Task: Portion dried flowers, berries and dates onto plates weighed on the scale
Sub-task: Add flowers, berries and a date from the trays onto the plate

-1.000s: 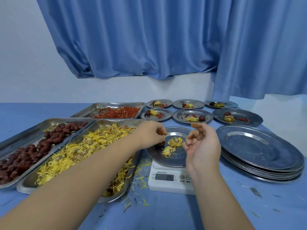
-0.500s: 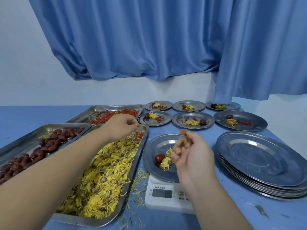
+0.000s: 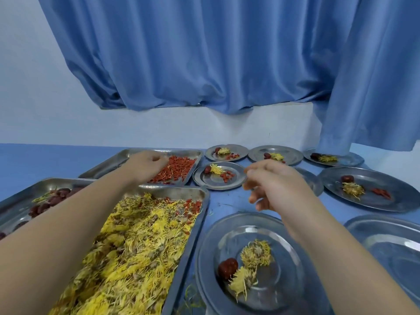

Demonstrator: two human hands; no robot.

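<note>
Near plate (image 3: 284, 292): 2 flowers (image 3: 256, 255), 1 date (image 3: 228, 265).

Food-portioning workroom, plain and improvised.
Blue-covered table (image 3: 34, 160) carrying steel trays (image 3: 205, 201) at 9 o'clock and small steel plates (image 3: 229, 181) at 1 o'clock; bare white wall (image 3: 34, 87) and blue curtain (image 3: 204, 53) at 12 o'clock.

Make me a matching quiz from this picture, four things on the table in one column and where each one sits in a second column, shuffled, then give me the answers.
Column one:
1. left hand
2. right hand
3. single date
4. yellow flower tray

Column two:
A. on the nearest plate, beside two yellow flowers
B. over the tray of red berries
C. in the air above the table, between the plates
D. in front of the berry tray, left of the nearest plate

Pairs: 1-B, 2-C, 3-A, 4-D
</note>
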